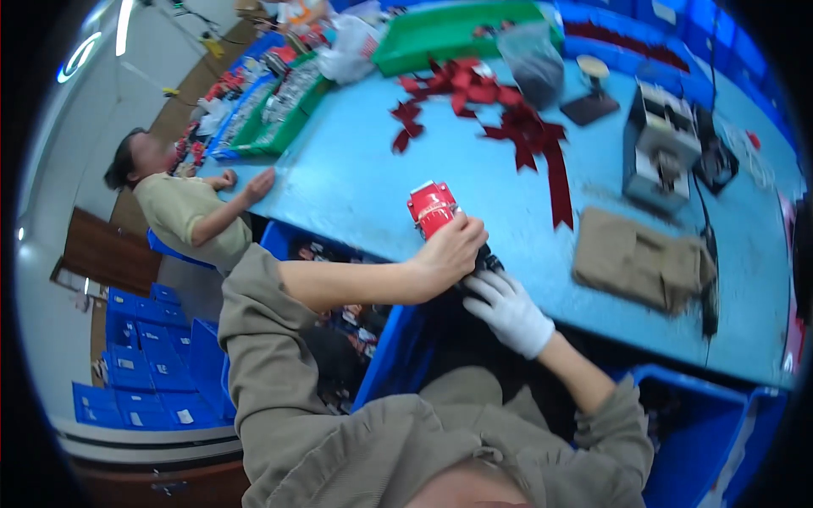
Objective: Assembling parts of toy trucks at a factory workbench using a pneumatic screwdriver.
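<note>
Nearest the camera, at the front edge of the blue worktable (364, 182), the person's two hands meet on a small red box-shaped toy with a black underside (432, 208). The bare left hand (450, 250) is curled over the toy's near end, fingers closed round it. The right hand in a white glove (508, 309) comes up from below, its fingers wrapped on the dark lower part just beside the left hand; both grasp the toy, which sits tilted above the table edge. Below the table stand blue plastic bins (389, 356) with small dark items inside. Right of the hands, a folded tan cloth (639, 258) lies flat on the table. Farther back, dark red ribbon bows (508, 118) are scattered, with a grey metal machine (660, 148) to their right. At the far end sit a green tray (449, 30) and a translucent bag (532, 63). On the left, another person in a pale shirt (182, 212) rests a hand on the table.
</note>
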Demonstrator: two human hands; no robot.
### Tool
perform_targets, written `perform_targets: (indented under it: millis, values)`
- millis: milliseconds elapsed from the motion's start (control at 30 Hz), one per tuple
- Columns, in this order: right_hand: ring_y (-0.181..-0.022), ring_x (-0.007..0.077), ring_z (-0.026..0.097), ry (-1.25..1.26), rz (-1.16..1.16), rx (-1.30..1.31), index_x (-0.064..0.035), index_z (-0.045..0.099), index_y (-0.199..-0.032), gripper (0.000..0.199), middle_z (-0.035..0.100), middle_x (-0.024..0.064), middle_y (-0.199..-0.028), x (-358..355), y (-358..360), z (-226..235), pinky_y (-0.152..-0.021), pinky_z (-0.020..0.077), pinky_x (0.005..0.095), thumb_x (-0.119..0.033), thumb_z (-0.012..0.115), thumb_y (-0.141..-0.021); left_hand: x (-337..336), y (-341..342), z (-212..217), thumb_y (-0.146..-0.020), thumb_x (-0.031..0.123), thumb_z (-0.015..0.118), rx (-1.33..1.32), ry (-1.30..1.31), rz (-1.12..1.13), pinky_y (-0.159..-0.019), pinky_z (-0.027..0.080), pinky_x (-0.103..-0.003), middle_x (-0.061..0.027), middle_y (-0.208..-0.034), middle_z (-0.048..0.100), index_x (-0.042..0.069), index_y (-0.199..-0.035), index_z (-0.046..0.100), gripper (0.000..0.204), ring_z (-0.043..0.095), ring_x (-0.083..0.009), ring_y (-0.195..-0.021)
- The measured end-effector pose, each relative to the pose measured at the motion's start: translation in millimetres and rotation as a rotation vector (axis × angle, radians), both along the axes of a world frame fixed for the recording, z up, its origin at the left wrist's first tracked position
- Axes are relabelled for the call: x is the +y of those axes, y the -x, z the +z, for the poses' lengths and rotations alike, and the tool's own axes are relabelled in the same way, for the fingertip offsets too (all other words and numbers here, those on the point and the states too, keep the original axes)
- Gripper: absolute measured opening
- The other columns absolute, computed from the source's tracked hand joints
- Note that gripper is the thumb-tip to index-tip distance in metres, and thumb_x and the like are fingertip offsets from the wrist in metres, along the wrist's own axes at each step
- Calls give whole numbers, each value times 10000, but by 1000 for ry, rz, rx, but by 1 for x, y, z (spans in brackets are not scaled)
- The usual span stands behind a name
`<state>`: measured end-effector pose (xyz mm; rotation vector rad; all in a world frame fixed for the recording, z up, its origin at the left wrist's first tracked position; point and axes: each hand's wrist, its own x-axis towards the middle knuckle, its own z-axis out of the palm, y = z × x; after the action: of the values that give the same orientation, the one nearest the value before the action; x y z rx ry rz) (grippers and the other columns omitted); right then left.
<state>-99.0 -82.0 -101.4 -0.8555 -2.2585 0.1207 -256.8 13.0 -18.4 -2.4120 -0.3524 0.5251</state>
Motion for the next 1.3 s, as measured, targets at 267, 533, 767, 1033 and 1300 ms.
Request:
perform_targets:
  millis: [267,533,767,1033,1300]
  values:
    - [-1039,288,525,-199,-1192,321,21,526,-1132,336,543,153,-1149,-117,-155,24,-938,391,393,-95,588,-824,108,130,-15,-747,126,564,-25,-468,365,-1020,222,-477,-113,-1321,367,186,-1303,432,575,325,-295,-1221]
    - [-981,298,543,962,-2358,28,1,558,-1118,477,574,213,-1056,-380,-179,-205,-850,444,325,-399,546,-858,48,46,-59,-695,47,594,-771,104,141,-1008,276,-449,-188,-1347,293,163,-1288,430,626,291,-341,-1235]
    - [-994,312,571,667,-2061,37,-56,536,-1176,776,599,157,-1103,-420,-130,-248,-829,463,398,-533,718,-592,27,-78,-71,-714,41,534,-872,436,-189,-970,339,-440,-226,-1269,390,71,-1173,511,460,379,-365,-1176]
    - [-1002,292,565,1031,-2449,661,23,483,-1139,749,606,146,-1047,-371,-160,-221,-884,440,361,-309,783,-537,8,-107,-73,-691,0,671,-830,505,-281,-980,338,-402,-168,-1320,380,102,-1051,600,381,377,-330,-1196]
    - [-998,246,567,790,-1900,1653,-31,449,-1240,607,574,133,-1120,-481,-165,-217,-872,459,359,-194,674,-700,-5,-130,-70,-694,-13,674,-824,477,-344,-992,327,-412,-138,-1329,392,110,-1032,613,365,348,-314,-1231]
